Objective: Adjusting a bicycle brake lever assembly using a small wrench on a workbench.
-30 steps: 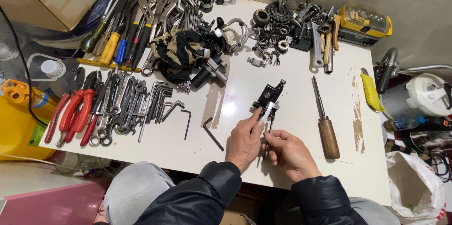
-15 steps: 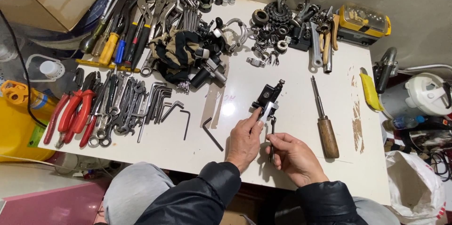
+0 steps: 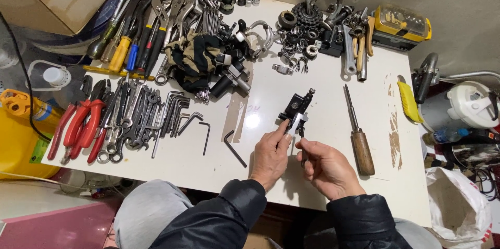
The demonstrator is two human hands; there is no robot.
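A yellow case with a clear lid (image 3: 402,26) stands at the table's far right; a white bag (image 3: 458,204), perhaps plastic, sits below.

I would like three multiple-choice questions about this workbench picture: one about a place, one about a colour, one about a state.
1. Where does the wooden-handled screwdriver lie?
A. right of the hands
B. among the hex keys
C. on the cloth

2. What colour are the handles of the pliers at the table's left edge?
A. blue
B. red
C. green

3. What is the left hand doing?
A. resting flat on the table
B. gripping a wrench
C. touching the black metal part

Answers: 1 A, it lies just past the right hand. 2 B, the grips are plainly red. 3 C, its fingertips reach the part's lower end.
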